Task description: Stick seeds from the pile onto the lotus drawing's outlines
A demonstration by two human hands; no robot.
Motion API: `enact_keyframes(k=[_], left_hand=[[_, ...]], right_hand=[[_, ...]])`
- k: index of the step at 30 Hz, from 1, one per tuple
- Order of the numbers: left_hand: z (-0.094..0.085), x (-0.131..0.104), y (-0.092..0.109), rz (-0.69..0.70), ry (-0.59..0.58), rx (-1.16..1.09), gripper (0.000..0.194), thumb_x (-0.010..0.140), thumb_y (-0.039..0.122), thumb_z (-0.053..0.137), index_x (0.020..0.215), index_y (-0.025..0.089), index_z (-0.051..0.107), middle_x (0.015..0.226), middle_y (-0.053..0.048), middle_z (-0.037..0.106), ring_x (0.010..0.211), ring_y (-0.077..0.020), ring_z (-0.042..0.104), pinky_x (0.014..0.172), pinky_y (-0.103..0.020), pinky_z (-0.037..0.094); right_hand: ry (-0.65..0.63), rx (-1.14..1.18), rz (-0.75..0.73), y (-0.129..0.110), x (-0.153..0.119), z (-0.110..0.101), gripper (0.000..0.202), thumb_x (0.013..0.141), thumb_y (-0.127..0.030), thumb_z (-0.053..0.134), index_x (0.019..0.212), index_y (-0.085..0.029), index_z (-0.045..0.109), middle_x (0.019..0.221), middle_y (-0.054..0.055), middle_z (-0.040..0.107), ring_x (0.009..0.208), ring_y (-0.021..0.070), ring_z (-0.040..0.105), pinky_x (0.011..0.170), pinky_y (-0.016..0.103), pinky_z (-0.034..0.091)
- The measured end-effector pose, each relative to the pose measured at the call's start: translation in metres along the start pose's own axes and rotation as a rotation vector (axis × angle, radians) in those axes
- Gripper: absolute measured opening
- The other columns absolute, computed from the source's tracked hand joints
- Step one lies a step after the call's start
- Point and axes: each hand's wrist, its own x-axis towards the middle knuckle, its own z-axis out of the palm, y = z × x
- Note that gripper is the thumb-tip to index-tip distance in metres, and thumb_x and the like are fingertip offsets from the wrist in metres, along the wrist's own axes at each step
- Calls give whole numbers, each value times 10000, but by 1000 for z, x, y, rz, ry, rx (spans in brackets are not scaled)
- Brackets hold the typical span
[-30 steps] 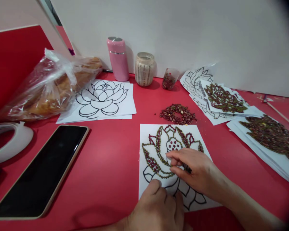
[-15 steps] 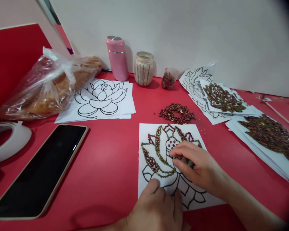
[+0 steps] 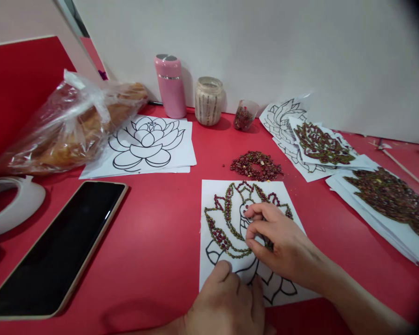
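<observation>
A sheet of white paper (image 3: 212,274) with a printed lotus lies before me, its upper petals outlined with green and dark red beans (image 3: 219,237). My left hand (image 3: 226,298) rests on the sheet's lower left part, fingers curled under; whatever they hold, if anything, is hidden. Over the middle of the lotus is my right hand (image 3: 277,242), thumb and index finger pinched together near the paper. Anything between those fingertips is too small to make out. Just beyond the sheet's top edge is a loose pile of red beans (image 3: 256,166).
At left are a phone (image 3: 57,246), a tape roll (image 3: 28,204) and a plastic bag of bread (image 3: 73,130). Behind stand a pink flask (image 3: 171,88), a jar (image 3: 208,102) and a cup of beans (image 3: 245,116). Lotus sheets (image 3: 153,144) and bean-covered pictures (image 3: 387,200) flank the work.
My right hand has shifted slightly left and its thumb and index finger have drawn together. My left hand stays where it was on the sheet.
</observation>
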Motion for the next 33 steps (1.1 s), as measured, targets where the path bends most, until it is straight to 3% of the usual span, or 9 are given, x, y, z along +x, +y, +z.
enact_keyframes(k=[17, 21, 27, 31, 33], left_hand=[[-2, 1, 1, -5, 43, -10, 376, 903, 316, 315, 867, 68, 594, 485, -15, 523, 409, -140, 405, 520, -324, 316], [-6, 3, -1, -5, 13, -36, 376, 895, 321, 328, 870, 65, 602, 480, -15, 513, 411, -146, 414, 494, -314, 324], [-9, 3, 1, -10, -60, -50, 355, 875, 330, 369, 938, 57, 588, 499, -19, 525, 431, -162, 451, 490, -320, 359], [-19, 11, -2, -44, 67, -131, 321, 858, 305, 383, 929, 68, 588, 489, -24, 526, 429, -160, 449, 475, -313, 357], [-30, 18, -8, -220, 181, -354, 299, 847, 312, 390, 905, 98, 590, 514, -20, 526, 442, -144, 442, 463, -288, 350]], right_hand=[[-4, 48, 77, -1, 1, 0, 67, 753, -133, 508, 738, -196, 525, 1006, 63, 472, 1007, 184, 469, 809, 320, 400], [38, 65, 154, 1, 2, -3, 55, 742, -150, 530, 748, -204, 524, 1022, 46, 468, 966, 171, 477, 805, 318, 398], [2, 55, 110, 2, 2, 0, 75, 731, -141, 549, 754, -204, 516, 1022, 43, 477, 1022, 183, 445, 846, 341, 372], [45, 109, 85, 5, 0, -5, 79, 750, -164, 549, 810, -209, 523, 1048, 53, 468, 1015, 187, 449, 835, 337, 389], [129, 145, 70, 6, 0, -9, 101, 780, -184, 531, 876, -215, 528, 1065, 59, 465, 1017, 182, 452, 847, 335, 391]])
